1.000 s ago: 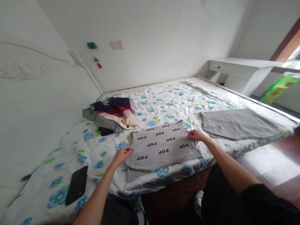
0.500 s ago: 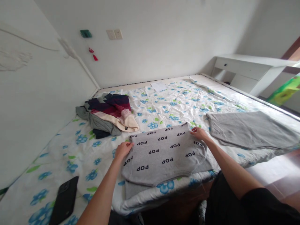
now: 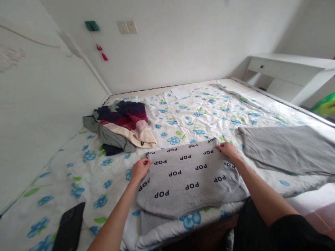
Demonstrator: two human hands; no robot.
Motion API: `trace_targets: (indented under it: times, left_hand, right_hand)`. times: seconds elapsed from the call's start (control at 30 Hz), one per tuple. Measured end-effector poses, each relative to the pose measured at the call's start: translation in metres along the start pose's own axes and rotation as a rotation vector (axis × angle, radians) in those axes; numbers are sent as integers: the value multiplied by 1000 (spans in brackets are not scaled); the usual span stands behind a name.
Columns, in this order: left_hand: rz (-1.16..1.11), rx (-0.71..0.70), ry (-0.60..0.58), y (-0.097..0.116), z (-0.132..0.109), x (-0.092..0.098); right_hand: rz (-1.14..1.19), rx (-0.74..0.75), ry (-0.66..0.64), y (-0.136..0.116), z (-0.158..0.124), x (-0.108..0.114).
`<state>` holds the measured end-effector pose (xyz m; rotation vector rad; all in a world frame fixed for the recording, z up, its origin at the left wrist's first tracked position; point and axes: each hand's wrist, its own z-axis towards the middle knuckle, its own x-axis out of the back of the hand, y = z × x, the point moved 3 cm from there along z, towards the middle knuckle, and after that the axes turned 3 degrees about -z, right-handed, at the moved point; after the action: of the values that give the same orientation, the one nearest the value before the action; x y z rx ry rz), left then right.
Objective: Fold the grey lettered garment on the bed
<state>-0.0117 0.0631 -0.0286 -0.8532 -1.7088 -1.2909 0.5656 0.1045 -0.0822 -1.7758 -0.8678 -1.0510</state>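
Note:
Spread on the near side of the bed is a grey sweater (image 3: 180, 181) printed with black "POP" lettering, which reads upside down from here. Its neckline faces me, and ribbed grey cloth sticks out beneath its lower left corner. My left hand (image 3: 140, 169) pinches the sweater's left edge between thumb and fingers. On the opposite edge, near the far right corner, my right hand (image 3: 227, 150) grips the fabric the same way. The sweater lies mostly flat between both hands, with slight creases by the right side.
A heap of knitwear (image 3: 123, 125) in grey, navy, maroon and cream lies at the back left. Another grey ribbed garment (image 3: 288, 146) is laid out at right. A black phone (image 3: 69, 226) rests front left. White paper (image 3: 180, 92) lies near the wall; a white desk (image 3: 288, 73) stands beyond.
The view has shifted slightly, so most things appear moved a little. Both hands keep their hold on the sweater's edges, and its position on the bed looks about the same.

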Motion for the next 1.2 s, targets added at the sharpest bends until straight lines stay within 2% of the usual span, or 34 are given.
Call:
trace_targets:
  times: [0.1, 0.17, 0.27, 0.33, 0.4, 0.47, 0.57, 0.67, 0.73, 0.8, 0.97, 1.07, 1.13, 1.2]
  left_hand:
    - [-8, -8, 56, 0, 3, 5]
    - [1, -6, 37, 0, 4, 4]
    - [68, 14, -44, 1, 0, -6]
    - [133, 14, -5, 5, -6, -11]
    - [193, -59, 100, 11, -11, -14]
    - [232, -221, 158, 20, -15, -19]
    - [257, -431, 64, 26, -16, -33]
    - [267, -427, -69, 22, -9, -46]
    - [255, -400, -113, 19, -3, -52]
    - [235, -388, -138, 19, 0, -54]
    - [219, -338, -158, 26, -6, -53]
    - [228, -331, -158, 30, -10, -51]
    - [231, -325, -151, 31, -9, -50]
    - [228, -319, -139, 31, -7, -50]
  right_hand:
    - [34, 24, 82, 3, 1, 7]
    - [48, 36, 109, 3, 1, 7]
    - [23, 6, 65, 3, 1, 0]
    - [-5, -17, 16, 2, 1, -8]
    - [-17, -22, 7, -2, 0, -15]
    - [-19, 1, 59, -7, -2, -18]
    - [-51, 61, 194, -17, -8, -20]
    - [-84, 143, 287, -35, -19, -23]
    - [-69, 231, 291, -57, -29, -31]
    - [-38, 342, 234, -91, -42, -47]
    - [10, 667, -12, -202, -89, -101]
    - [4, 795, -77, -258, -113, -120]
    - [0, 831, -83, -281, -121, -125]
    - [12, 834, -87, -289, -122, -123]
